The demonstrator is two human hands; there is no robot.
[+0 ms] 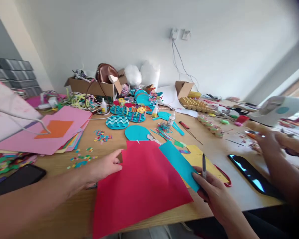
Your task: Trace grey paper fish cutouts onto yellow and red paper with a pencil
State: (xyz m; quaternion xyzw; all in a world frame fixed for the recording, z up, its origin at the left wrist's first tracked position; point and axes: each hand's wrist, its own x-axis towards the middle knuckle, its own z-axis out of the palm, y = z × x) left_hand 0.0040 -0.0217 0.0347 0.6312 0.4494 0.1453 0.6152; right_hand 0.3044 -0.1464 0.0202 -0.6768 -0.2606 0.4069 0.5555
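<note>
A large red sheet (142, 186) lies at the table's front, its near edge reaching over the table edge. My left hand (111, 165) pinches the sheet's upper left edge between thumb and fingers. On the right, my right hand (210, 186) holds a blue paper strip (176, 161) by its lower end, together with an upright dark marker (204, 164). The strip's far end overlaps the red sheet's upper right part. Just beyond the red sheet sits a blue paper circle (137, 132).
Pink sheets (42, 142) and a phone (20, 179) lie left. Blue wavy decorations (117, 122), glue bottles and cardboard boxes stand farther back. Yellow paper (211, 162) and another phone (251, 172) lie right, near another person's hands (271, 146).
</note>
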